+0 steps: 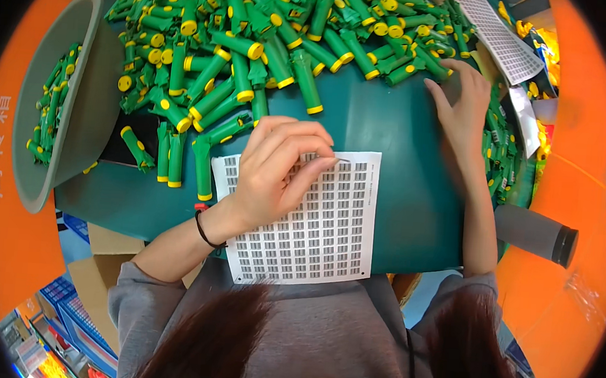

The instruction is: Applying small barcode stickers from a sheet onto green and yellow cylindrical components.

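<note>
My left hand (280,170) lies over a white sheet of small barcode labels (342,234), its thumb and forefinger pinched together at the sheet's upper part. A thin sliver of a label (344,161) shows at those fingertips. Beyond it spreads a large heap of green tubes with yellow ends (270,53), their green wrapping crumpled at one end. At the right edge of the heap my right hand (463,105) reaches out, thumb and fingers apart. Its fingertips are beside a green tube (402,73), and I see nothing held in it.
A grey-green tub (77,103) with several green tubes inside leans at the left. More green packs (499,146) lie along the right, near a dark grey cylinder (535,233). Another label sheet (500,34) is at the far right. Orange panels (587,139) flank the green tabletop (414,211).
</note>
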Tool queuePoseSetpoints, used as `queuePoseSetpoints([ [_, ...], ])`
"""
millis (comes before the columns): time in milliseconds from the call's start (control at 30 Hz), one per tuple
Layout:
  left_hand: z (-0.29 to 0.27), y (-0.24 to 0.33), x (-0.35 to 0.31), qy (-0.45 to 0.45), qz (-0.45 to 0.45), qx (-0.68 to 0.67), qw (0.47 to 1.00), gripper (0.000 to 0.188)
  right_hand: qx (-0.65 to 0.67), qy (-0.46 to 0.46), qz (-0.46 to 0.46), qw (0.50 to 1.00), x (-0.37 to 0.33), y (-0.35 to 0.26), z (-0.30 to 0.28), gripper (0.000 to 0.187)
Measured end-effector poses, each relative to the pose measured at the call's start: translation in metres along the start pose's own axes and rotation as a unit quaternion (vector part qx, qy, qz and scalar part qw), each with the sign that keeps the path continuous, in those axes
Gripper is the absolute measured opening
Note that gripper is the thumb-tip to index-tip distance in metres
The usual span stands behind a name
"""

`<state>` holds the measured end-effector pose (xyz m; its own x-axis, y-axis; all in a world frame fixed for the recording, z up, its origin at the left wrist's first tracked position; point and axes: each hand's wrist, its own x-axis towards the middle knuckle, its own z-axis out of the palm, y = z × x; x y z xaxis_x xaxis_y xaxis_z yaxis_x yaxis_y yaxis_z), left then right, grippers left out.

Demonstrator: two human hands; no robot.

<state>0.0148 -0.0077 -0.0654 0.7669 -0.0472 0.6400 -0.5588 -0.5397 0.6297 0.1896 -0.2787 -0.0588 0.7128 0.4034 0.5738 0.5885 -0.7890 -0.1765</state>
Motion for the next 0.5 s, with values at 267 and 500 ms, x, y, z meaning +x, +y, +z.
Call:
queuePoseSetpoints([
  [267, -0.003, -0.001, 0.0, 0.013, -0.009, -0.023, 1.0, 0.043, -0.084, -0.117, 0.026, 0.989, 0.005, 0.013, -0.005, 0.032],
  [500, -0.005, -0.002, -0.002, 0.033, -0.006, -0.046, 0.998, 0.053, 0.12, -0.234, 0.176, 0.949, 0.029, 0.001, -0.017, 0.035],
])
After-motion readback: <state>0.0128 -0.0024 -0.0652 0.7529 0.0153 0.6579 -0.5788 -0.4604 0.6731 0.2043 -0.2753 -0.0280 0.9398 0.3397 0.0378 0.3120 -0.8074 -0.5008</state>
